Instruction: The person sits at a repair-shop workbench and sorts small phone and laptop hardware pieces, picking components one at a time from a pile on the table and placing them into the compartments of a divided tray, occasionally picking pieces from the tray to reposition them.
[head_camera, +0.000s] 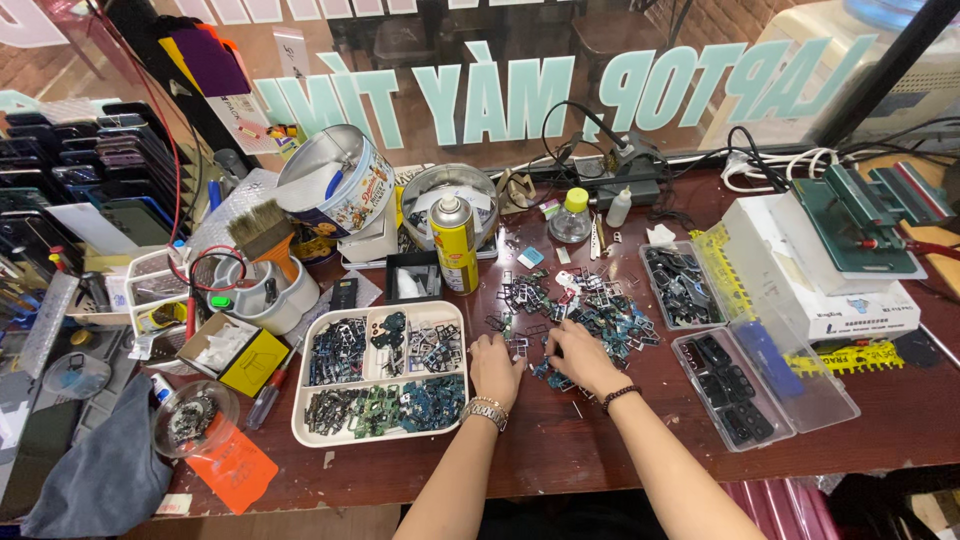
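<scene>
My left hand (495, 368), with a beaded bracelet on the wrist, rests palm down on the dark wooden table beside a white divided tray (380, 430). My right hand (580, 358), a dark band on its wrist, lies flat with fingers spread over a loose heap of small metal frames and dark electronic parts (575, 305). Both hands touch the parts at the heap's near edge; I cannot see anything gripped in either. The tray's compartments hold sorted dark, green and blue small parts.
A yellow spray can (455, 245) stands behind the tray. Two clear plastic boxes (765, 385) of black parts lie at the right, beside a white box (825, 300). A round tin (335, 185), a brush, a small bottle (572, 215), cables and phones crowd the back and left.
</scene>
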